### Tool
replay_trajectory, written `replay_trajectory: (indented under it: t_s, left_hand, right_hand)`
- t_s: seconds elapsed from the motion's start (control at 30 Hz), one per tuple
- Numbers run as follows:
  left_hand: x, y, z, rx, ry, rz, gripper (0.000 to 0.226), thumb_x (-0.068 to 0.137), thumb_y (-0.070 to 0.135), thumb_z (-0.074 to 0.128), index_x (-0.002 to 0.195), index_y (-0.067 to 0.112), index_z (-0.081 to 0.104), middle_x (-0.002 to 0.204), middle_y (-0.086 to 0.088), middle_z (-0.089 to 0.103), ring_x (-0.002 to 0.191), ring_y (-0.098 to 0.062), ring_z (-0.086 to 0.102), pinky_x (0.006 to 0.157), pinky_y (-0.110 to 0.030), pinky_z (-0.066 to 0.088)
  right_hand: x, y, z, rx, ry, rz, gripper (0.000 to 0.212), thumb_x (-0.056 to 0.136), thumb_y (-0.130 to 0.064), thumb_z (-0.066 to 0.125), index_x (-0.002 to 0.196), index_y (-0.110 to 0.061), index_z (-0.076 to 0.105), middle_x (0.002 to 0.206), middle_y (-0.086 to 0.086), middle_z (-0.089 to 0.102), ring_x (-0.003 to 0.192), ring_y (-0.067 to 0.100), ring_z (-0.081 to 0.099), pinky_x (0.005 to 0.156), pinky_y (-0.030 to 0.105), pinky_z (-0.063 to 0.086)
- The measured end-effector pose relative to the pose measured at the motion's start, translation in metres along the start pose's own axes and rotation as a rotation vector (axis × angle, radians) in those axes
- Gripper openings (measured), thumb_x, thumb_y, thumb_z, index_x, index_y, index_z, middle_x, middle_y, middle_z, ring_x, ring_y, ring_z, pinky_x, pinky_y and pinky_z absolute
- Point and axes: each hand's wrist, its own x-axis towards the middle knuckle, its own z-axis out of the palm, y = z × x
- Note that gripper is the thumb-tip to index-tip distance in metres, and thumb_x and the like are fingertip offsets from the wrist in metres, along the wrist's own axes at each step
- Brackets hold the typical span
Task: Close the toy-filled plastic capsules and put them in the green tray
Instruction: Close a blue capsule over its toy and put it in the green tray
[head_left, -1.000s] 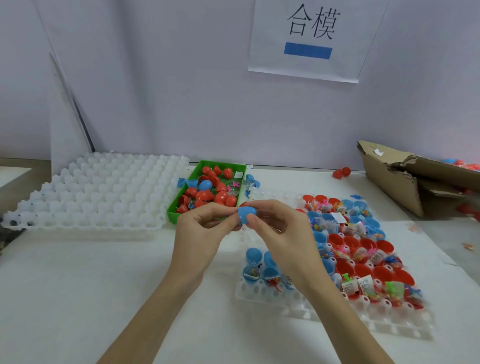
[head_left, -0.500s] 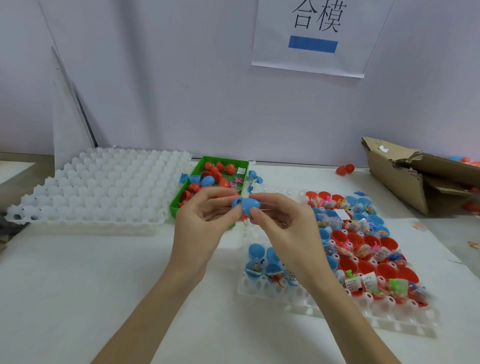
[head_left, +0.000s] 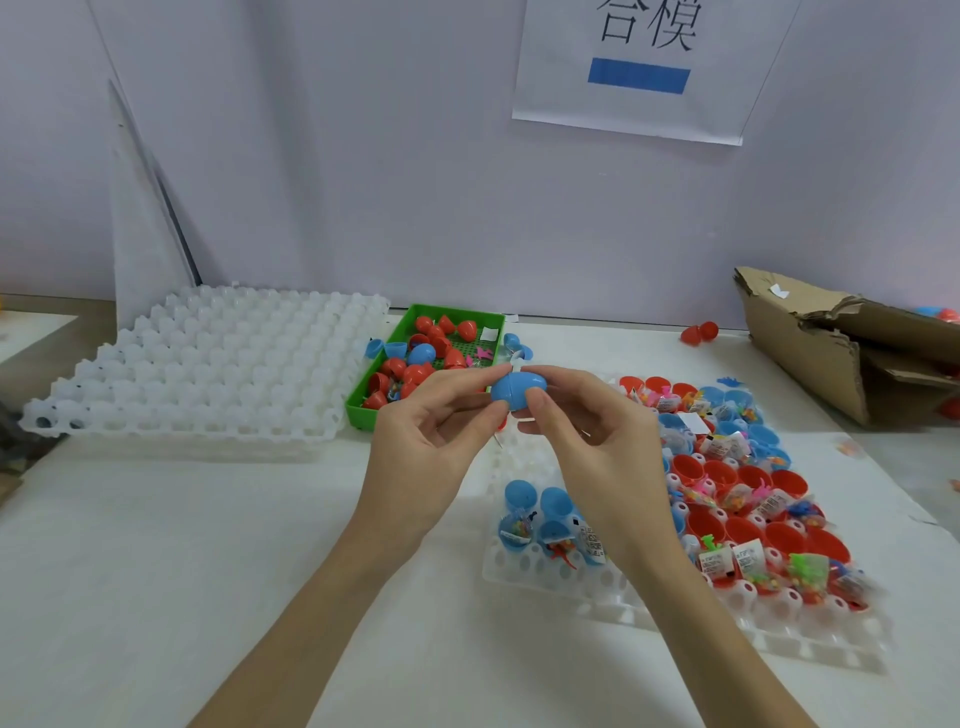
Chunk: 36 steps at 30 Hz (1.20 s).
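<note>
At frame centre, the left hand and right hand pinch the blue capsule between thumbs and forefingers, just right of and below the green tray.

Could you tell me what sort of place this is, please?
Probably a small hand-assembly or packing bench. White cell trays hold rows of open capsules with bagged toys, a green tray collects closed ones, a printed sign hangs above, and both hands hold a blue capsule.
</note>
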Motion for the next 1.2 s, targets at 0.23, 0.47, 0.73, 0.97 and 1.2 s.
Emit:
replay_trajectory:
  t_s: [0.23, 0.47, 0.73, 0.97, 1.2]
  left_hand:
    - [-0.002, -0.001, 0.004, -0.033, 0.052, -0.004, 0.036, 0.09, 0.002, 0.076, 0.12, 0.023, 0.077, 0.111, 0.006, 0.079, 0.101, -0.01, 0.075, 0.087, -0.016, 0.057]
    - [-0.003, 0.0, 0.006, -0.056, 0.081, -0.013, 0.035, 0.088, 0.004, 0.078, 0.117, 0.025, 0.078, 0.105, 0.007, 0.08, 0.095, -0.008, 0.076, 0.085, -0.014, 0.056]
    - [-0.001, 0.001, 0.002, -0.042, 0.072, -0.009, 0.035, 0.088, 0.001, 0.078, 0.118, 0.02, 0.078, 0.11, 0.005, 0.08, 0.099, -0.012, 0.077, 0.086, -0.015, 0.057]
    - [0.0, -0.001, -0.002, 0.019, 0.028, 0.001, 0.035, 0.089, -0.002, 0.077, 0.119, 0.014, 0.077, 0.114, 0.003, 0.079, 0.105, -0.013, 0.075, 0.089, -0.016, 0.056]
    - [0.0, -0.001, 0.001, -0.095, 0.064, -0.142, 0.033, 0.087, 0.005, 0.079, 0.117, 0.016, 0.078, 0.107, 0.003, 0.081, 0.104, -0.013, 0.076, 0.09, -0.018, 0.057]
  right_hand:
    - [-0.002, 0.0, 0.001, -0.063, 0.049, -0.032, 0.028, 0.095, -0.016, 0.068, 0.123, -0.013, 0.073, 0.11, -0.001, 0.075, 0.095, 0.016, 0.075, 0.084, 0.032, 0.062]
    - [-0.002, -0.001, 0.002, -0.078, 0.072, -0.023, 0.028, 0.096, -0.017, 0.068, 0.123, -0.013, 0.073, 0.11, -0.003, 0.076, 0.095, 0.015, 0.074, 0.083, 0.029, 0.061]
    - [-0.004, -0.006, 0.003, -0.12, 0.057, -0.041, 0.03, 0.092, -0.022, 0.068, 0.122, -0.026, 0.068, 0.11, -0.008, 0.075, 0.096, 0.013, 0.074, 0.083, 0.028, 0.061]
    - [-0.004, -0.004, 0.004, -0.319, 0.001, -0.117, 0.036, 0.099, -0.021, 0.058, 0.134, -0.015, 0.066, 0.12, -0.004, 0.069, 0.103, 0.013, 0.068, 0.088, 0.033, 0.06]
    - [-0.007, -0.001, 0.011, -0.592, -0.054, -0.246, 0.052, 0.092, -0.013, 0.075, 0.139, -0.006, 0.057, 0.124, 0.001, 0.063, 0.094, 0.01, 0.064, 0.088, 0.008, 0.048]
